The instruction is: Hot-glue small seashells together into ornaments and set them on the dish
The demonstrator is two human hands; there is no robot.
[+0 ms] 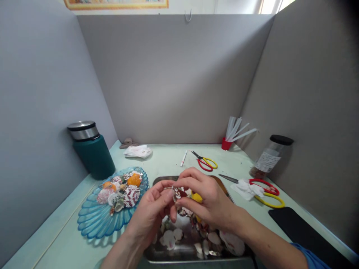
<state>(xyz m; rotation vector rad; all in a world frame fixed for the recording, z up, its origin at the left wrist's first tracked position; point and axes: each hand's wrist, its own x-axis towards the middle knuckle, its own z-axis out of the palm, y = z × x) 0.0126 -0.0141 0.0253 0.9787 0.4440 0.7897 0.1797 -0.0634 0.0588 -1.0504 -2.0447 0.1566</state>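
Several seashells (131,196) lie on a blue scalloped dish (92,223). Next, the left hand (151,205) and right hand (207,195) share a pinching grip on a small silvery piece (176,192) above the metal tray (193,260).

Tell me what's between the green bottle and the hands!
In the head view, the blue plate, with seashells on it, lies between the green bottle and the hands.
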